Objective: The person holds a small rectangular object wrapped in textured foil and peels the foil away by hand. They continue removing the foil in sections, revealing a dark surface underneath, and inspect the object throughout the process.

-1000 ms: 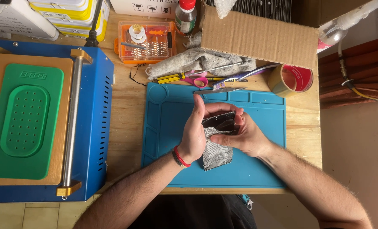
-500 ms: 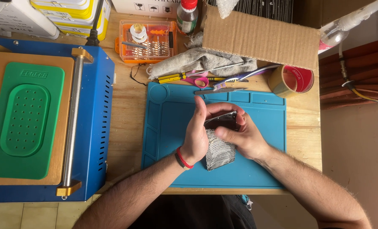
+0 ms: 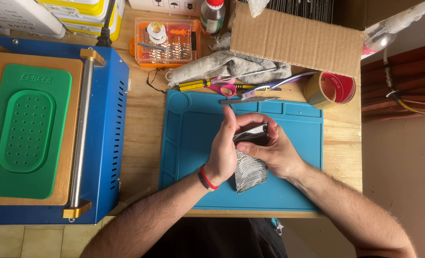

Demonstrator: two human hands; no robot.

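Dark phone (image 3: pixel 251 134) between both hands' fingers (image 3: pixel 250 119)

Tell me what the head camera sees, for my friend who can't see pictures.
Two hands, left hand and right hand, hold a small dark flat gadget above a blue work mat on a wooden table. A blue machine with a green pad stands to the left; screwdrivers, a rag and a tape roll lie behind.

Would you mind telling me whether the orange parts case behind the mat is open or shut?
Cannot tell: the orange parts case shows its bits and discs plainly, but a clear lid would look the same.
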